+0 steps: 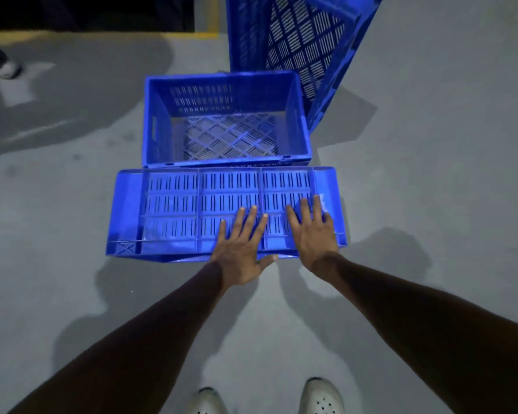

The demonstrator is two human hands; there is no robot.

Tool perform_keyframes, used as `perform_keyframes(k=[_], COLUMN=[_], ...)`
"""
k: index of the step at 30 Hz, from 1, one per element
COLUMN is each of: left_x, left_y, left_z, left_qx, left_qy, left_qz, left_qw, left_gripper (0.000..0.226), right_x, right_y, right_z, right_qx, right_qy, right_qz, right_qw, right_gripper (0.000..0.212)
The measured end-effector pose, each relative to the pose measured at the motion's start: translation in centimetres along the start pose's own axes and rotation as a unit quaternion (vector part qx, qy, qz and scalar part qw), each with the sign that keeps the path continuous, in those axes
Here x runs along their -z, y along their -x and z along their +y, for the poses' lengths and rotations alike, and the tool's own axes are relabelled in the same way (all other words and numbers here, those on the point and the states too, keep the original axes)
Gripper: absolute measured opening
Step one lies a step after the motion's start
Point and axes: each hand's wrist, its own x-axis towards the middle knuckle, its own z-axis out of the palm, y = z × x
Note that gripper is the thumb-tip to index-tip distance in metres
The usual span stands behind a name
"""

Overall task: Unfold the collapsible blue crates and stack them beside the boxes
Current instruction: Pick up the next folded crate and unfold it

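A blue slotted crate [174, 207] lies in front of me on the grey floor, its ribbed surface facing up. My left hand [241, 246] presses flat on its near middle, fingers spread. My right hand [311, 231] lies flat on its right part, fingers spread too. Neither hand grips anything. Just behind it stands an unfolded blue crate [157, 115], open side up and empty. Farther back at the right, a tall stack of blue crates [299, 40] leans, partly cut off by the top edge.
Grey concrete floor [72, 204] surrounds the crates. Another person's shoes [0, 68] are at the far left. A yellow floor line [198, 34] borders a dark area at the top. My own white shoes [320, 395] show at the bottom edge.
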Motion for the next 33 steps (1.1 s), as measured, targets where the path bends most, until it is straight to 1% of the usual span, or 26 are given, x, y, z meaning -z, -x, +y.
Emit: perform_keyframes(k=[2,4,6,8,9,10,11,12,13,14,15,16,17,19,21,22,23,24,25,26,27,28,30,31,32,33], left_x=[0.9,2.0,3.5,5.7,6.9,8.1,9.2,10.2,11.4,13.5,15.4,17.4,19.0,22.6,26.4,27.7,29.5,31.5,33.7,36.1,38.4,40.1,43.6,45.1,46.3,47.9], left_y=[0.5,1.2,1.6,2.4,3.0,3.5,4.1,4.7,5.2,6.4,7.7,9.2,10.6,13.4,16.0,16.9,17.9,19.1,20.3,21.5,22.7,23.5,25.1,25.8,26.3,26.7], left_z=[0.6,1.4,2.6,4.3,5.2,6.3,7.2,8.2,9.3,10.2,11.0,11.7,12.2,12.7,13.5,13.8,14.4,15.2,16.1,17.3,18.4,19.6,21.7,22.8,23.8,24.7], left_qx=[0.025,0.056,0.103,0.183,0.240,0.303,0.365,0.413,0.432,0.435,0.412,0.380,0.352,0.309,0.273,0.251,0.236,0.230,0.218,0.196,0.179,0.170,0.156,0.149,0.138,0.119], left_qy=[0.013,-0.004,0.001,0.046,0.091,0.156,0.249,0.364,0.496,0.623,0.715,0.771,0.798,0.828,0.837,0.832,0.822,0.802,0.784,0.761,0.734,0.702,0.627,0.585,0.545,0.505], left_qz=[-0.002,0.016,0.026,0.043,0.042,0.034,0.027,0.018,0.009,-0.013,-0.059,-0.089,-0.118,-0.165,-0.193,-0.225,-0.255,-0.271,-0.282,-0.300,-0.307,-0.299,-0.249,-0.215,-0.183,-0.163], left_qw=[1.000,0.998,0.994,0.981,0.966,0.940,0.897,0.835,0.753,0.649,0.561,0.504,0.475,0.438,0.433,0.440,0.452,0.479,0.508,0.540,0.579,0.623,0.721,0.768,0.807,0.839], left_gripper=[0.087,0.084,0.076,0.075,0.079,0.085,0.090,0.092,0.083,0.058,0.032,0.030,0.037,0.044,0.043,0.047,0.050,0.047,0.037,0.027,0.025,0.026,0.011,0.006,0.008,0.009], right_x=[0.9,2.2,3.8,6.0,7.3,8.9,10.5,12.2,14.3,16.4,18.7,20.9,23.0,27.4,31.7,33.5,35.1,36.4,37.5,38.6,39.7,40.9,42.8,43.3,43.8,44.3], right_y=[0.7,1.7,3.1,4.6,5.5,6.4,7.3,8.2,9.1,9.9,11.0,12.0,13.1,15.6,18.9,20.5,22.1,23.6,25.2,26.9,28.6,30.3,33.2,34.5,35.9,37.2], right_z=[0.0,-0.2,-0.7,-0.6,-0.3,0.1,0.6,0.9,1.3,1.6,2.2,2.8,3.6,5.4,7.3,8.5,9.7,10.8,12.2,13.5,14.9,16.2,18.1,18.9,19.7,20.5], right_qx=[0.000,-0.009,-0.012,-0.017,-0.019,-0.019,-0.013,-0.007,-0.004,-0.003,-0.002,0.000,0.004,0.008,-0.030,-0.047,-0.059,-0.064,-0.065,-0.071,-0.078,-0.081,-0.078,-0.082,-0.095,-0.111], right_qy=[-0.009,-0.039,-0.094,-0.152,-0.176,-0.200,-0.220,-0.236,-0.251,-0.262,-0.267,-0.279,-0.301,-0.378,-0.432,-0.451,-0.469,-0.484,-0.500,-0.514,-0.535,-0.554,-0.584,-0.600,-0.619,-0.644], right_qz=[-0.014,-0.023,-0.031,-0.052,-0.069,-0.085,-0.103,-0.117,-0.130,-0.153,-0.184,-0.223,-0.260,-0.319,-0.362,-0.373,-0.374,-0.371,-0.362,-0.352,-0.339,-0.321,-0.294,-0.278,-0.259,-0.236], right_qw=[1.000,0.999,0.995,0.987,0.982,0.976,0.970,0.965,0.959,0.953,0.946,0.934,0.918,0.869,0.826,0.810,0.798,0.790,0.784,0.779,0.770,0.764,0.753,0.746,0.735,0.720], right_gripper=[0.088,0.093,0.083,0.072,0.068,0.063,0.056,0.050,0.046,0.041,0.036,0.031,0.027,0.019,0.021,0.024,0.027,0.032,0.041,0.046,0.042,0.032,0.013,0.016,0.027,0.040])
